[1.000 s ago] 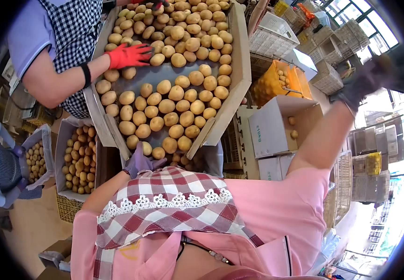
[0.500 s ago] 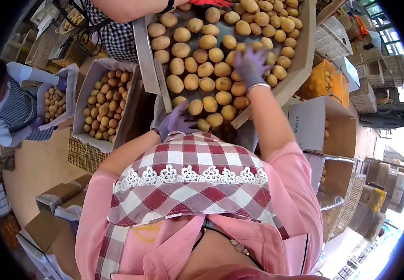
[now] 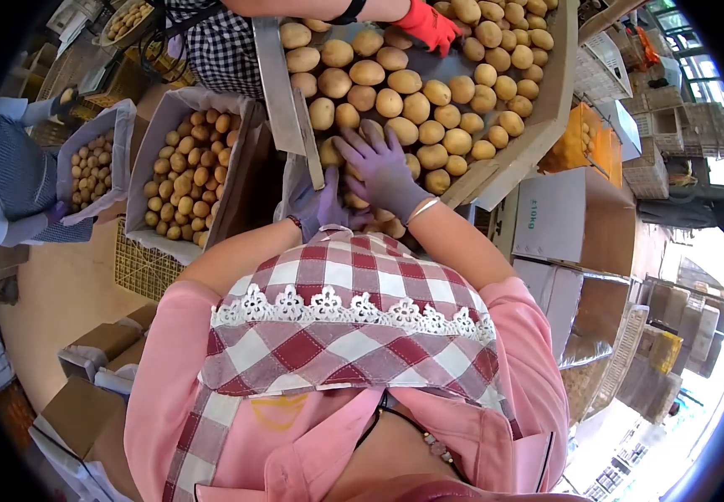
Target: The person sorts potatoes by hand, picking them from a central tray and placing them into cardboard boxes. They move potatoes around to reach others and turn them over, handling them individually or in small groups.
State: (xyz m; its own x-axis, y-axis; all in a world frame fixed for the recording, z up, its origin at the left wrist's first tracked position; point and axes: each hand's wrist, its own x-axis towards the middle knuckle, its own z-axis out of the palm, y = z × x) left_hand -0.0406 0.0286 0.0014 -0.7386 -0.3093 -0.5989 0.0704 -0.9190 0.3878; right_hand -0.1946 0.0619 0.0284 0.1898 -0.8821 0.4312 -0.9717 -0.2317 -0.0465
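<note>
Fingers (image 3: 364, 153) of the right hand (image 3: 389, 182), in a purple glove, are fanned apart and slightly bent, lying against the fruit (image 3: 416, 107) at the near edge of the table (image 3: 564, 79); they are closed around none of it that shows. The left hand (image 3: 317, 202), also gloved in purple, is just beside it at the near left corner, by the end of a wooden slat (image 3: 308, 138). How far its fingers are bent, and whether they have hold of anything, I cannot tell. Round, yellow-brown fruit covers much of the table, packed closely toward the far right corner and running down to the near edge, where some lies below the right palm. Near the far edge, a co-worker's red glove (image 3: 433, 27) reaches in from the left, over the fruit. Beyond the left edge, a lined box (image 3: 138, 197) holds more fruit. A white carton (image 3: 550, 213) is beyond the near right corner.
</note>
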